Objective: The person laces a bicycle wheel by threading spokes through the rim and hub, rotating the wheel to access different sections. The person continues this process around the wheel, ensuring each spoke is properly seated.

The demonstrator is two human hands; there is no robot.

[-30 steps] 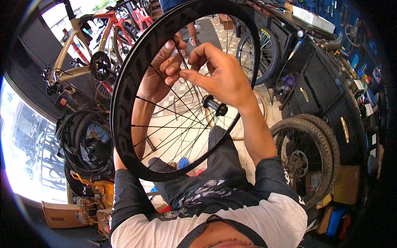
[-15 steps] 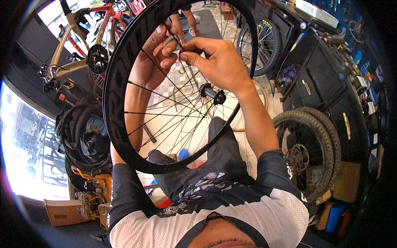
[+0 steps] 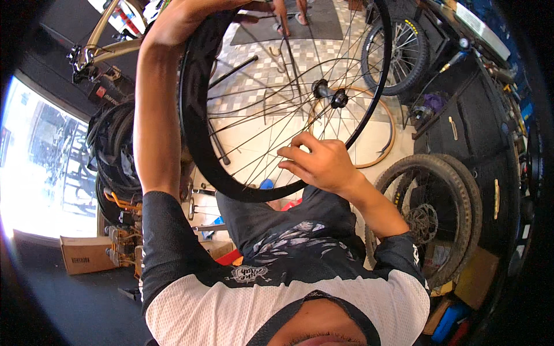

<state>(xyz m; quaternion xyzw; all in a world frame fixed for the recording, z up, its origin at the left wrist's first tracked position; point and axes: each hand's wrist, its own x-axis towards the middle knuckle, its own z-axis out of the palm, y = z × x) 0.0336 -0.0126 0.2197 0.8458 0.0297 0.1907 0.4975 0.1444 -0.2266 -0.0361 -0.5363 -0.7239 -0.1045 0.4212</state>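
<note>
A black bicycle wheel [image 3: 199, 130] with a deep rim and thin black spokes hangs tilted before me, with no tyre on it. Its black hub [image 3: 330, 94] shows right of the middle. My left hand [image 3: 202, 8] is wrapped round the rim at the upper left; the top edge of the picture cuts part of it off. In front of the lower spokes is my right hand [image 3: 326, 163], fingers bent and a small gap between thumb and forefinger. Nothing shows in that gap.
Knobbly-tyred wheels [image 3: 461, 219] lean at the right by black drawers [image 3: 461, 132]. A further wheel [image 3: 395, 57] stands beyond. Coiled tyres [image 3: 112, 144] and a cardboard box [image 3: 86, 255] lie left. Another person's legs [image 3: 281, 17] appear on a far mat [image 3: 323, 29].
My right hand has left the spokes near the upper rim and come down toward the lower rim. My left hand has moved up and outward along the rim. The wheel has shifted up and right.
</note>
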